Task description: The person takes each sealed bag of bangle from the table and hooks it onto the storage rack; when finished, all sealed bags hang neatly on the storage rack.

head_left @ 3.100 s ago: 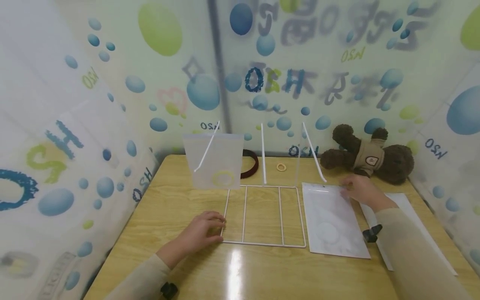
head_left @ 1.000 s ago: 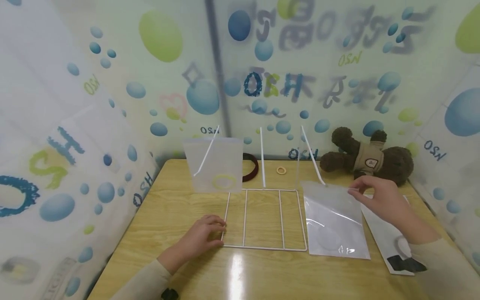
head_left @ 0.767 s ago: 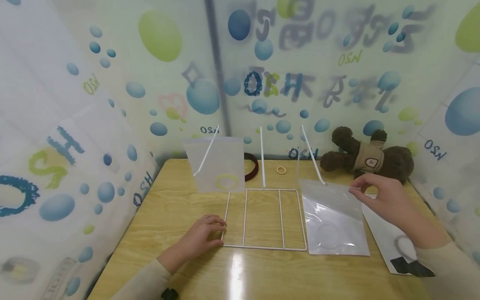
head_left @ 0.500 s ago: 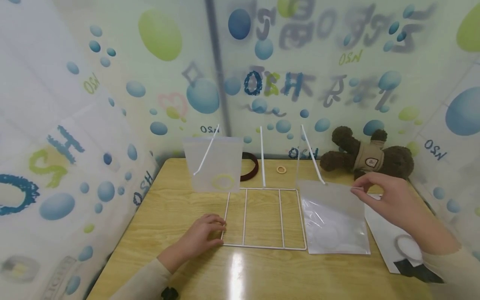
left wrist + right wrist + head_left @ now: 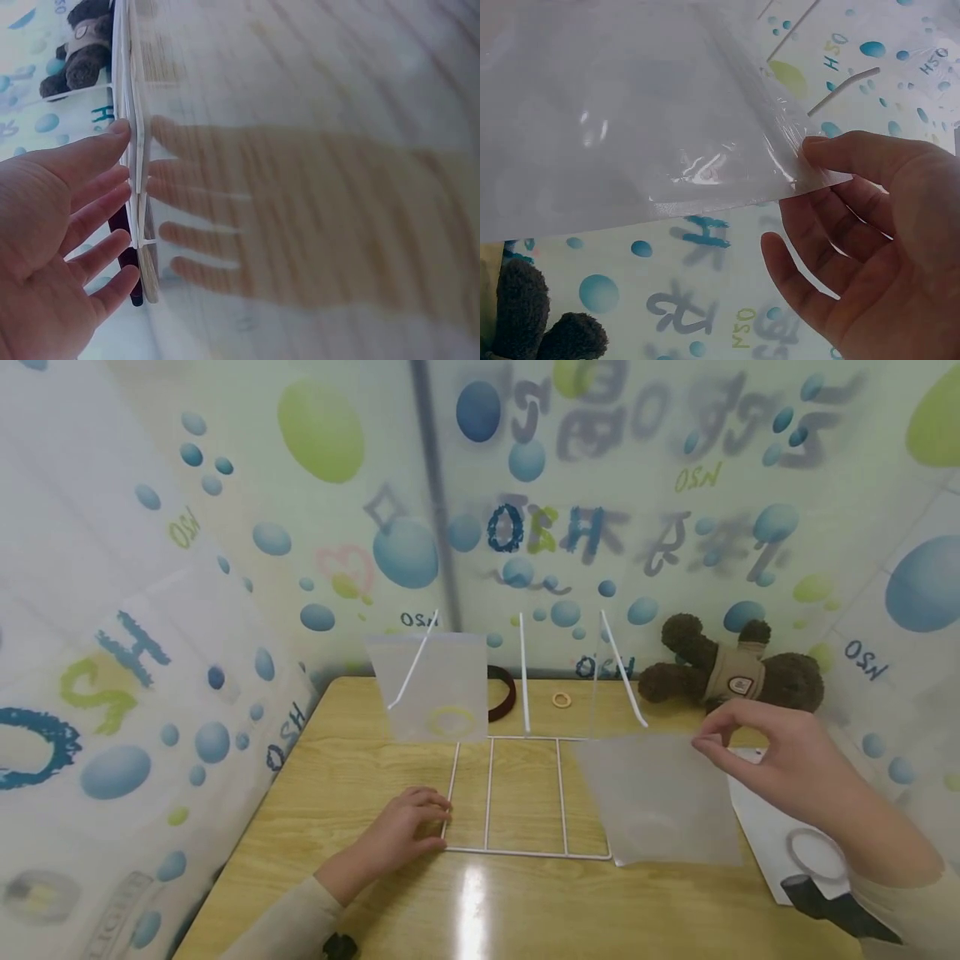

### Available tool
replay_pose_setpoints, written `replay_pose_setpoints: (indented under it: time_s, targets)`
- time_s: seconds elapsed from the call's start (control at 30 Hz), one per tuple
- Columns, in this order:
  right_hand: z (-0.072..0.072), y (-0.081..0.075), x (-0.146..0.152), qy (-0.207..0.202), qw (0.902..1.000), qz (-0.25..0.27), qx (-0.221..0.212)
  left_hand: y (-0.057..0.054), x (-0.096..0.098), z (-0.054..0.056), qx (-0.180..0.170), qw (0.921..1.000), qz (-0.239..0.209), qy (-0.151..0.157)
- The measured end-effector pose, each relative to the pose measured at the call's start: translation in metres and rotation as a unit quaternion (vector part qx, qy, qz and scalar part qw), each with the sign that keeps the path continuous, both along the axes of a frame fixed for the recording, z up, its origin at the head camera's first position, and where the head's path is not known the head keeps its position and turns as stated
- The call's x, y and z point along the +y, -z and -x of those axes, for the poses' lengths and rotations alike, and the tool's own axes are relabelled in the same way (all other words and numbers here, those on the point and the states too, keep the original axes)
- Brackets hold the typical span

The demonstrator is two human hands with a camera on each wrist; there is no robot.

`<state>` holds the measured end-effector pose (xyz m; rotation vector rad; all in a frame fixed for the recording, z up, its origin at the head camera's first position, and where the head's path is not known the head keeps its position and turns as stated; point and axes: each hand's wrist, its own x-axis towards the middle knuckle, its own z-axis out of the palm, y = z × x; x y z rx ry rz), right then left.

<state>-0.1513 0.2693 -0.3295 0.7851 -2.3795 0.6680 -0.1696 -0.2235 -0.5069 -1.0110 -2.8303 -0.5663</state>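
My right hand [image 5: 795, 777] pinches the top right corner of a translucent plastic bag [image 5: 660, 797] between thumb and forefinger. The bag is held up, overlapping the right side of a white wire rack [image 5: 562, 796] in the head view, with a faint round shape low in it. Up close in the right wrist view, the thumb lies over the bag's [image 5: 622, 127] creased corner, other fingers spread. My left hand [image 5: 405, 828] rests with relaxed fingers against the left edge of the rack's base; the left wrist view shows its fingertips at the wires [image 5: 141, 172].
A similar bag [image 5: 442, 677] holding a yellow ring hangs at the rack's left prong. Behind stand a dark brown band [image 5: 507, 697] and a small wooden ring [image 5: 561, 700]. A teddy bear [image 5: 738, 672] lies back right; another white bag [image 5: 757, 827] lies under my right forearm.
The bag at my right hand lay flat on the table; its top has since been raised and shifted left towards the rack. The left hand has stayed at the rack's edge.
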Motion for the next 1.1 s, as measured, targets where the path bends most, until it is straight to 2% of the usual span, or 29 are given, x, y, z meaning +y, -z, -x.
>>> replay_pose_setpoints:
  time_s: [0.43,0.73,0.9,1.1]
  targets:
    - [-0.014,-0.033,-0.026,-0.061,0.9980,-0.013,0.002,0.000,-0.001,0.001,0.002,1.0000,0.004,-0.003]
    - [-0.014,-0.055,-0.033,-0.091,0.9955,-0.015,0.017,0.000,0.000,0.000,-0.001,1.0000,0.007,-0.002]
    - [-0.012,-0.064,-0.041,-0.129,0.9915,0.007,0.014,-0.002,0.001,-0.002,0.007,0.9999,0.008,0.000]
    - [-0.012,-0.071,-0.053,-0.155,0.9879,0.007,-0.008,-0.004,0.003,-0.003,0.006,0.9999,0.008,0.002]
